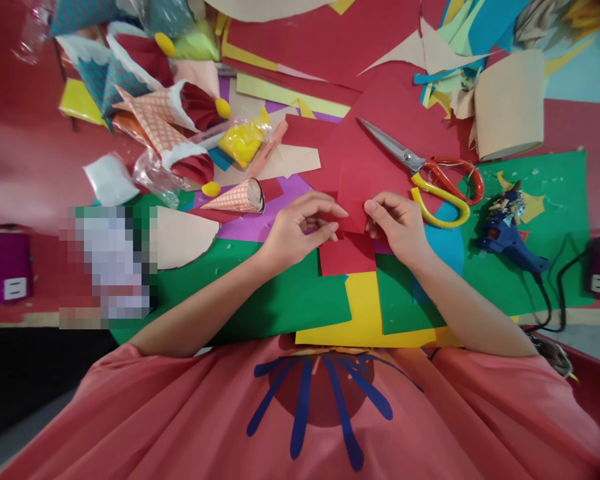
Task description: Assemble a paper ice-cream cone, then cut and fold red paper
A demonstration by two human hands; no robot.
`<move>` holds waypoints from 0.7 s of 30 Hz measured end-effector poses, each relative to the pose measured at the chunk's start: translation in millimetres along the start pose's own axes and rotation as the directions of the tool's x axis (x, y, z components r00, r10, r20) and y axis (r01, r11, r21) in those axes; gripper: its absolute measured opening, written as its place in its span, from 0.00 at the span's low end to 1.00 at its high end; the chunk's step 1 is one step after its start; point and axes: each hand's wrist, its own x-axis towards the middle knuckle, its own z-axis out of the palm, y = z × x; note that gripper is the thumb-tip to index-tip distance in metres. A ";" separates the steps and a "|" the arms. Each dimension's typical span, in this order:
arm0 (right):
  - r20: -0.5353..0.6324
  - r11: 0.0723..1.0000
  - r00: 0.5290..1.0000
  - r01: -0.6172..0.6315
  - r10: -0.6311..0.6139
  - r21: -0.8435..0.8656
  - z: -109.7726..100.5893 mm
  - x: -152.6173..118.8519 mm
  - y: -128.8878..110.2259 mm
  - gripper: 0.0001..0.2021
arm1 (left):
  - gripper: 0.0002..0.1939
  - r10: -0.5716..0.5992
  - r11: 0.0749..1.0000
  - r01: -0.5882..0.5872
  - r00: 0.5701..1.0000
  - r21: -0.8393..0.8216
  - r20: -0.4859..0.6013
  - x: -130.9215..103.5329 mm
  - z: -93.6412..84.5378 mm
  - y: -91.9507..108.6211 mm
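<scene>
My right hand (399,225) pinches the right edge of a small piece of red paper (353,207) between thumb and fingers. At the paper's left side is my left hand (303,227), its fingers curved and the thumb apart from them, with nothing gripped. Another red paper piece (347,257) lies just below, over green and yellow sheets. Scissors (415,160) with one red and one yellow handle rest beyond my right hand, blades half hidden by nothing and pointing up-left. Left of my left hand lies a small checked paper cone (235,198).
A blue glue gun (513,240) with a black cord lies on green paper at right. Beyond it stands a beige paper cup shape (510,107). Checked fabric cones (155,120) and a yellow packet (245,140) crowd the upper left. A cut beige card (183,237) lies at left.
</scene>
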 end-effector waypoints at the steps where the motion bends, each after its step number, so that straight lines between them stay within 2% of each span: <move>1: -0.007 1.000 1.000 -0.003 0.003 0.004 -0.2 0.2 0.2 0.19 | 0.07 -0.023 0.999 0.023 1.000 -0.024 0.013 -0.6 0.4 0.6; 6: -0.007 1.000 1.000 -0.006 0.006 -0.003 -0.4 0.6 -0.9 0.20 | 0.07 -0.022 0.999 0.023 0.999 -0.027 0.030 -0.7 -0.6 1.4; 10: 0.030 1.000 1.000 0.005 -0.004 -0.020 0.2 -0.7 -2.2 0.20 | 0.08 0.006 1.000 -0.007 0.999 -0.029 -0.046 1.9 -1.6 -2.8; 14: 0.062 0.999 0.997 0.037 -0.039 0.036 -0.6 -1.3 1.0 0.20 | 0.08 0.022 0.997 -0.030 0.994 -0.068 -0.106 3.6 -1.2 -6.6; 21: 0.033 0.998 0.999 0.029 -0.030 0.053 -2.3 0.1 5.8 0.19 | 0.13 -0.015 0.994 0.007 0.997 -0.105 -0.073 3.1 -0.1 -5.2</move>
